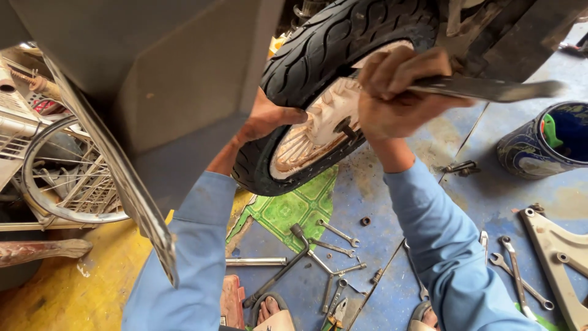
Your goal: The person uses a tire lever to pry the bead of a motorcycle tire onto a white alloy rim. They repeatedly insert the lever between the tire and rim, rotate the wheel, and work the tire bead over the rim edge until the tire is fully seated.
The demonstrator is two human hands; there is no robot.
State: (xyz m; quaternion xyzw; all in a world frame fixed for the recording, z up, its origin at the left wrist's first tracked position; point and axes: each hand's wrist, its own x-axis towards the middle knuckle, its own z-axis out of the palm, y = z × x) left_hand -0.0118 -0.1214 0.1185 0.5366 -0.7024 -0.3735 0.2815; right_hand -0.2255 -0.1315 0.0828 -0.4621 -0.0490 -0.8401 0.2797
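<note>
Sleeves: blue sleeves [184,263] rise from the bottom edge, nearest the camera.
Wheel: a motorcycle wheel [324,79] with a black tyre and pale dusty spokes hangs above the floor, top centre.
Floor: blue and yellow floor [380,202], stained, strewn with tools.
Bucket: a dark patterned bucket [539,144] stands at the right, well apart from the wheel.
Right hand: the right hand [392,92] has its fingers clamped on a long flat metal bar [490,89], beside the hub.
Left hand: the left hand [269,116] presses the tyre's edge, fingers closed against the rubber.
Wrenches: several wrenches [334,248] lie below the wheel.
</note>
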